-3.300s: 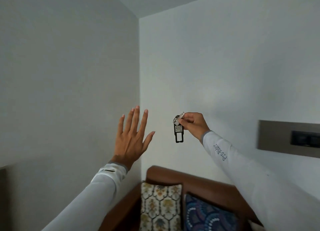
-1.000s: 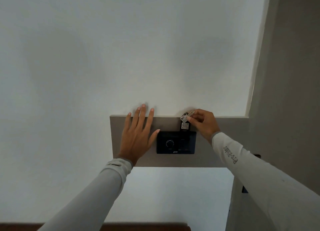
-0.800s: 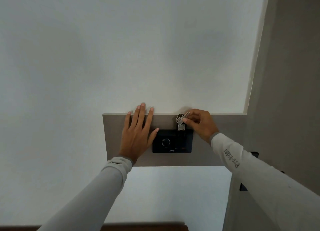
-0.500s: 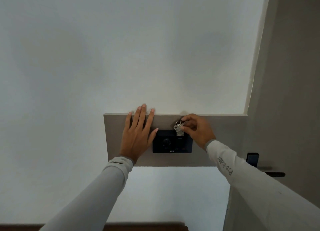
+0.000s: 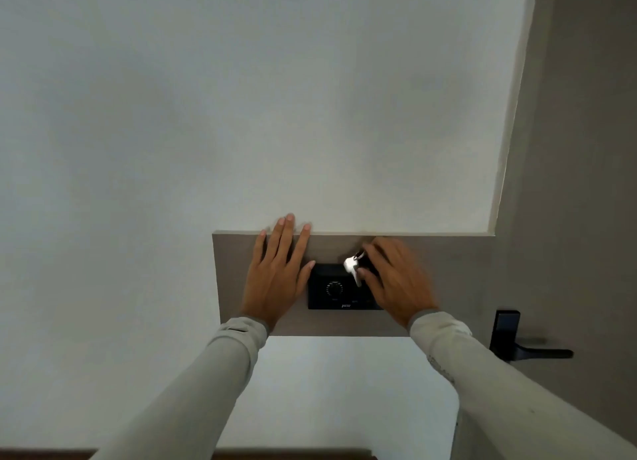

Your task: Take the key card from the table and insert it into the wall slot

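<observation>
wall (image 5: 241,115) white; panel (image 5: 448,280) grey-brown; door handle (image 5: 531,351) right

left hand (image 5: 275,277) beside black unit (image 5: 331,289), wall (image 5: 241,115) bare

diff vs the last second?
The right hand has dropped down over the black wall unit; the black key tag that stood above the unit is no longer visible, only the silver key shows, beside the blurred fingers. Whether the hand holds it is unclear. The left hand stays flat on the grey panel.
</observation>
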Action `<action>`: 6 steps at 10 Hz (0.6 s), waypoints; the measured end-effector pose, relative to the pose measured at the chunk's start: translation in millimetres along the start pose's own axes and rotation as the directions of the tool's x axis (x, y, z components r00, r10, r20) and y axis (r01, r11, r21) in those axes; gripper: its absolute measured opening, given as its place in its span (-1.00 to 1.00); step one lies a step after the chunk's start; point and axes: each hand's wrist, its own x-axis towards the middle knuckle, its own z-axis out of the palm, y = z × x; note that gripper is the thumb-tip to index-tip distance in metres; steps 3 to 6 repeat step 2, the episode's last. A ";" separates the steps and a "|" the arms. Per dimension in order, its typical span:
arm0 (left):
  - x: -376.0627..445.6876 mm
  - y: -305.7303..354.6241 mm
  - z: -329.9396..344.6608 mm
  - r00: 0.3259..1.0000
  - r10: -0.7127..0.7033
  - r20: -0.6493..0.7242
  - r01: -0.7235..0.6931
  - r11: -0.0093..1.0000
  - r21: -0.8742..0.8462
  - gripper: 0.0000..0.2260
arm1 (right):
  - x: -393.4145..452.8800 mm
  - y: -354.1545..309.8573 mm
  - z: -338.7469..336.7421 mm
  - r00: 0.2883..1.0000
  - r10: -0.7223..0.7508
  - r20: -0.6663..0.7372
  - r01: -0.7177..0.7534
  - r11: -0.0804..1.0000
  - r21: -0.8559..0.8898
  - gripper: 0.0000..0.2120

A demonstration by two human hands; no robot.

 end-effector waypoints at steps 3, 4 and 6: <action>-4.1 5.5 -19.2 0.994 -0.047 0.103 0.050 0.998 -0.032 -0.41 | -0.2 -12.3 -2.9 0.992 0.041 0.118 -0.035 0.998 -0.053 -0.51; -4.1 5.5 -19.2 0.994 -0.047 0.103 0.050 0.998 -0.032 -0.41 | -0.2 -12.3 -2.9 0.992 0.041 0.118 -0.035 0.998 -0.053 -0.51; -4.1 5.5 -19.2 0.994 -0.047 0.103 0.050 0.998 -0.032 -0.41 | -0.2 -12.3 -2.9 0.992 0.041 0.118 -0.035 0.998 -0.053 -0.51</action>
